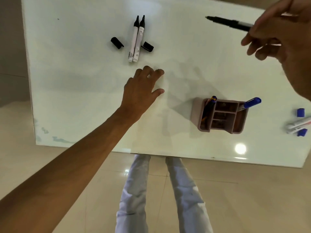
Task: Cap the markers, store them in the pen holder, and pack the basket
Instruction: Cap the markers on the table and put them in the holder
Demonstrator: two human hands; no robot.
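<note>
Two uncapped black-tipped white markers [136,40] lie side by side at the far middle of the white table [75,91]. A black cap [117,42] lies to their left and another black cap [147,46] to their right. My left hand [143,89] hovers open just below the markers, fingers spread. My right hand [279,36], at the upper right, holds a black marker [230,22] with its tip pointing left. A pink pen holder [222,115] stands at the near right with a blue-capped marker [250,102] and a dark pen [208,106] in it.
At the right edge lie white markers [298,124] with a loose blue cap [300,112] above them and another blue cap [302,132] below. The table's near edge runs above my legs [168,190] and the tiled floor.
</note>
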